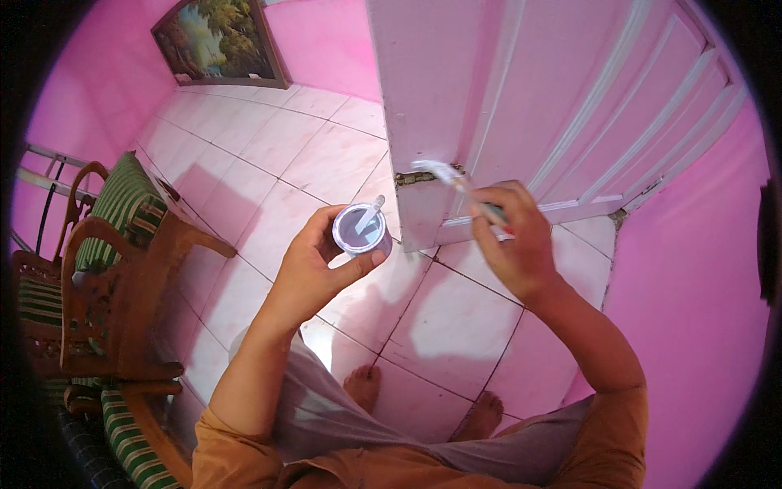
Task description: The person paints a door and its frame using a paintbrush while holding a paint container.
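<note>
My left hand (319, 262) is wrapped round a small round paint can (359, 250), holding it upright with its mouth facing up. Inside the can is greyish-white paint, and a pale flat stick (373, 210) leans out over the rim. In my right hand (519, 236) is a paintbrush (454, 180), slightly blurred, its white bristles pointing left. The bristles are at a rough, brown damaged strip (417, 177) on the lower part of a pale pink panelled door (440, 90); whether they touch it I cannot tell.
To the left stand carved wooden chairs (147, 269) with green striped cushions (122, 208). A framed landscape painting (220, 41) rests on the floor against the pink wall. My bare feet (363, 387) are on the pale floor tiles (448, 314). A pink wall (692, 244) rises close on the right.
</note>
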Tool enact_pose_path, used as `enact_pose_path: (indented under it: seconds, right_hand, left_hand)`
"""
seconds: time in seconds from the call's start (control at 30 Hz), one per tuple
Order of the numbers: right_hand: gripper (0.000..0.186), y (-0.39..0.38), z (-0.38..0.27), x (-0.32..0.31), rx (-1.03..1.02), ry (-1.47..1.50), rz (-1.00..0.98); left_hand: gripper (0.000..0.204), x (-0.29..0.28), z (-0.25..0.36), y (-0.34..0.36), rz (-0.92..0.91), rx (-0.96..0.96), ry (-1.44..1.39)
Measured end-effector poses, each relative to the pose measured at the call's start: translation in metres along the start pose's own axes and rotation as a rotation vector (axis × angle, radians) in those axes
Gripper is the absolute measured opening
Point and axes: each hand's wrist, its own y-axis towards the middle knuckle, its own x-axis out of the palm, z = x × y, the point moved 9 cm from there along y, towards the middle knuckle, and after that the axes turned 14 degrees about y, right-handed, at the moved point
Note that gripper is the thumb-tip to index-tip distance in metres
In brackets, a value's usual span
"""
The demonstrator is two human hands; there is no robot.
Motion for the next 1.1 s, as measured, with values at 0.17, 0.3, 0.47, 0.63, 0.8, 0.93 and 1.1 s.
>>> enact_pose_path:
  seconds: [0.17,0.3,0.47,0.63,0.8,0.93,1.1]
  right_hand:
    - [0.022,-0.013,-0.005,-0.029,0.096,-0.083,0.072]
    - [0.025,-0.007,-0.017,0.018,-0.103,-0.044,-0.109]
    - [0.023,0.001,-0.008,0.012,-0.026,-0.018,-0.047]
    - [0.021,-0.006,-0.013,-0.043,-0.019,-0.117,0.173]
    - [0.019,-0.006,-0.027,0.000,-0.165,-0.065,-0.015]
    - [0.019,0.009,-0.014,0.018,-0.060,-0.067,-0.104]
    - [0.022,0.021,-0.055,-0.022,-0.204,-0.062,0.077]
  left_hand:
    - [0.056,-0.001,0.005,-0.001,0.005,-0.006,0.027]
    - [0.057,0.002,0.005,0.000,0.009,-0.012,-0.006]
    - [0.057,0.003,0.003,0.001,0.004,-0.001,-0.030]
    - [0.057,0.005,0.011,-0.002,-0.019,0.031,-0.026]
    - [0.056,0.007,0.014,-0.002,-0.017,0.045,-0.039]
    - [0.055,0.009,0.012,-0.003,-0.030,0.048,-0.037]
    - [0.055,0.003,0.010,-0.003,-0.011,0.028,-0.011]
